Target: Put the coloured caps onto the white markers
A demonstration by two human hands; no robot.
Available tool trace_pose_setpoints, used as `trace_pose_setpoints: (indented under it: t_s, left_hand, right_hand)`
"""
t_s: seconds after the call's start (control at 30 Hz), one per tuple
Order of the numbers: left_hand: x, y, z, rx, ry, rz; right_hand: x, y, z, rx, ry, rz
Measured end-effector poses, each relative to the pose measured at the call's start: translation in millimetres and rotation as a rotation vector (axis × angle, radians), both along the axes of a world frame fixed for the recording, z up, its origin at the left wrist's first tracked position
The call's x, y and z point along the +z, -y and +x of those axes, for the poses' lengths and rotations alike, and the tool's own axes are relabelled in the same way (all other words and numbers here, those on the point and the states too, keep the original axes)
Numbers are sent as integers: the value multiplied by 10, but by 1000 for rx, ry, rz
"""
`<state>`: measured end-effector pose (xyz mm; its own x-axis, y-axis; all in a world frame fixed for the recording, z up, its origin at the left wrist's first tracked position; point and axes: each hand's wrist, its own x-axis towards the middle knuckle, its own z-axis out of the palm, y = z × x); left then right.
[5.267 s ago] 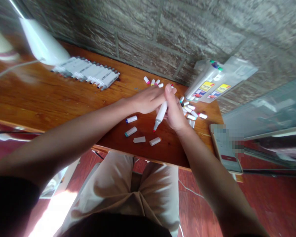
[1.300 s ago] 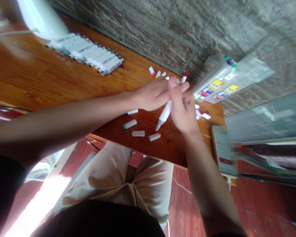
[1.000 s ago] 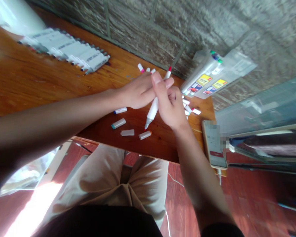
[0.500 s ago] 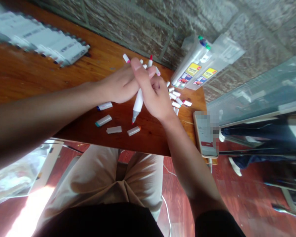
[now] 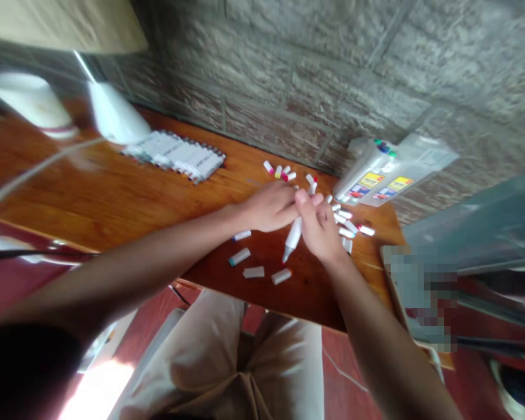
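Note:
My right hand (image 5: 321,230) is closed around a white marker (image 5: 293,236) with both tips bare, held tilted over the wooden table (image 5: 114,192). My left hand (image 5: 271,207) meets it from the left, fingers pressed against the marker's upper end and the right hand's fingers. What the left fingers pinch is hidden. Several loose white caps with coloured ends lie under and around the hands: a near group (image 5: 254,265), a far group (image 5: 282,171) and a right group (image 5: 350,224).
A row of several capped white markers (image 5: 175,156) lies at the back left beside a white lamp base (image 5: 111,111) and its cable. A clear marker case (image 5: 389,169) leans against the stone wall. A phone (image 5: 413,291) lies at the table's right edge.
The camera has swung up and left, so the lamp base shows again. Both hands stay joined on the marker over the same spot of the table.

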<state>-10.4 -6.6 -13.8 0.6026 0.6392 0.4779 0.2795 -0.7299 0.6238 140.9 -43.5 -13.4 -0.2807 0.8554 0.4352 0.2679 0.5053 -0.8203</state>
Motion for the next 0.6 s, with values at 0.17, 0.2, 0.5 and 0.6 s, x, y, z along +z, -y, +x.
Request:
trace_pose_setpoints:
  t_s: [0.17,0.2,0.5,0.6]
  left_hand:
    - [29,17,-32,-33,135,-148]
    - [27,14,-30,-42,156,-203]
    - [124,65,69,-136,442,-634]
    - [166,79,97,-98,483,-704]
  right_hand:
    - [38,-1,8,123,-109,-51]
    - [48,-4,8,143,-118,-67]
    - [126,-52,-12,244,-214,-244]
    - [109,-80,-10,253,-271,-276]
